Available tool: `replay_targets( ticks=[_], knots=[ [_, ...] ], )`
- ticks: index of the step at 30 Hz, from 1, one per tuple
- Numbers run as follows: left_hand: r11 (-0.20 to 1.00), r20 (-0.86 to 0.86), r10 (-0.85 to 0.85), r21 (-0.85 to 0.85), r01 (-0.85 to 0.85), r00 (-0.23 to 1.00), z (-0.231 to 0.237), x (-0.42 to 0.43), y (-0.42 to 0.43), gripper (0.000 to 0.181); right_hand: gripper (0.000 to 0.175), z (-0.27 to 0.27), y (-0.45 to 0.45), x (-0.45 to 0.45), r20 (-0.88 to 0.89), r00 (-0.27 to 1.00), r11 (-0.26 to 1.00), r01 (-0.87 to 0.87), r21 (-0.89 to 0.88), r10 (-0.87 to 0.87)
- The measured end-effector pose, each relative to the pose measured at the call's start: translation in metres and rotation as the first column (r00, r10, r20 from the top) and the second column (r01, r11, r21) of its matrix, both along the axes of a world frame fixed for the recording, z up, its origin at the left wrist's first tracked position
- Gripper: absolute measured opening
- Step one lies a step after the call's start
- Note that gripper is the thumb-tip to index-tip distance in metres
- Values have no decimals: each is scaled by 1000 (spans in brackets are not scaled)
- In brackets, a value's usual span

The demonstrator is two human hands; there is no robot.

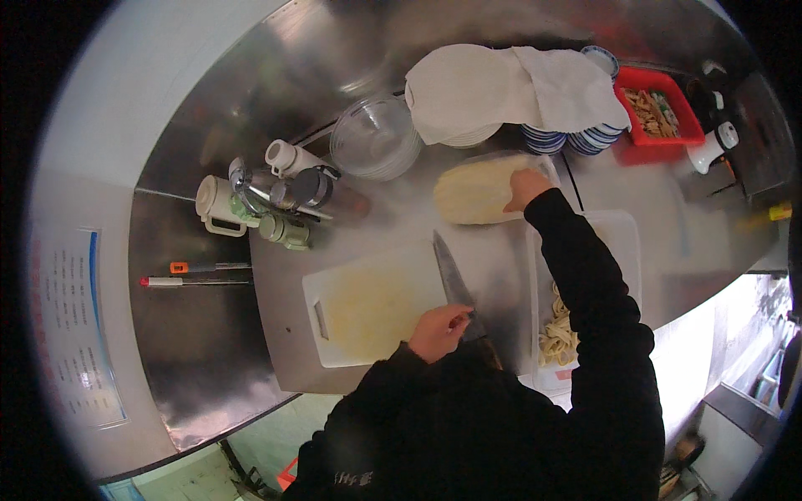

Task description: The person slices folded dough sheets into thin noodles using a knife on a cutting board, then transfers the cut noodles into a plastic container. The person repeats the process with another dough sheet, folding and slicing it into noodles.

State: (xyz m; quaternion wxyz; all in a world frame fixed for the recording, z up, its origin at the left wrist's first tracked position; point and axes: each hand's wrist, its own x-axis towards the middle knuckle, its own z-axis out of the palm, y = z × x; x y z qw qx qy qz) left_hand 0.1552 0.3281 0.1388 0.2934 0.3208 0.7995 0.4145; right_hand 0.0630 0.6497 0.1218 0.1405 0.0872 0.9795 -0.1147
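Note:
My right hand [530, 188] lies over the right end of a pale, flat dough slab [473, 191], with its thumb spread toward the near edge. Clear plastic shows around the slab's far side; whether my fingers grip is unclear. Closer to me, my left hand [440, 330] is curled, its fingertips drawn together beside a large kitchen knife [452, 269]. I see nothing held in it. The knife's blade points away from me along the right edge of a white cutting board [382, 307]; my sleeve partly covers its handle. Cut noodles [559, 335] lie in a translucent plastic tub [617, 250] under my right forearm.
Clear bowls [376, 138] are nested at the back. White cloths [470, 87] cover stacked plates and blue-patterned bowls [544, 139]. A red basket [694, 122] holds packets. Jugs and jars [285, 230] crowd the left, near two pens [200, 282]. A white bottle [711, 150] lies tilted at right.

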Motion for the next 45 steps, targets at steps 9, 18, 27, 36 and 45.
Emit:
replay_targets(
  ticks=[9,18,27,36,45],
  knots=[
    [991,-721,-134,-102,87,680,12,-83,127,51,40,-11,-6,-11,-694,649,803,-211,-557,-311],
    [787,-769,-330,-545,-290,548,32,-137,117,32,41,-45,8,-20,-382,918,980,33,-196,-108],
    [919,-858,-192,-328,-220,475,38,-129,106,7,81,-41,-2,-54,-73,993,977,-79,198,95],
    [956,-909,-94,-196,-218,406,49,-125,95,5,55,-41,-17,-45,-236,966,905,187,382,-100],
    [929,-906,-135,-257,-266,402,62,-111,101,6,51,-46,-44,-34,-124,942,933,-277,228,311]
  ],
)
